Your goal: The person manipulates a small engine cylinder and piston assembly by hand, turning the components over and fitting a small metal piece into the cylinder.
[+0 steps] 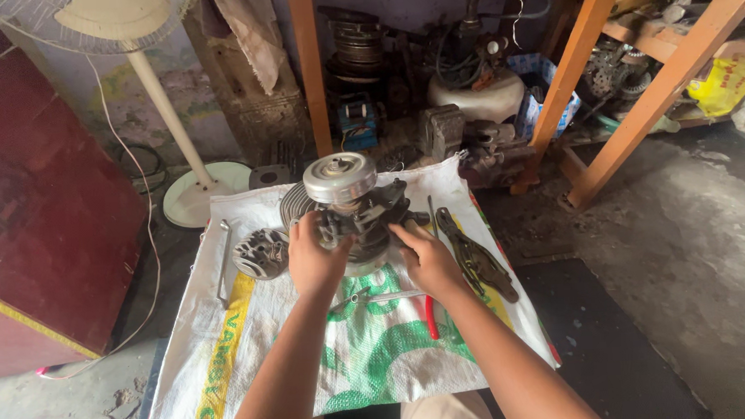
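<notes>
engine on woven sack, concrete floor, cluttered workshop, pedestal fan.

Both bare forearms reach forward from the bottom edge, converging. The left hand is cupped, fingers curled away from view — knuckles up. The right hand mirrors it, fingers bent inward, wrist straight.

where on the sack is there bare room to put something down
Most bare room is the near half of the woven sack, below both forearms, and its near left corner. A smaller strip lies between the long metal bar and the left hand. The far half is crowded: engine block, finned cylinder head, dark flat part, red-handled tool by the right hand.
</notes>
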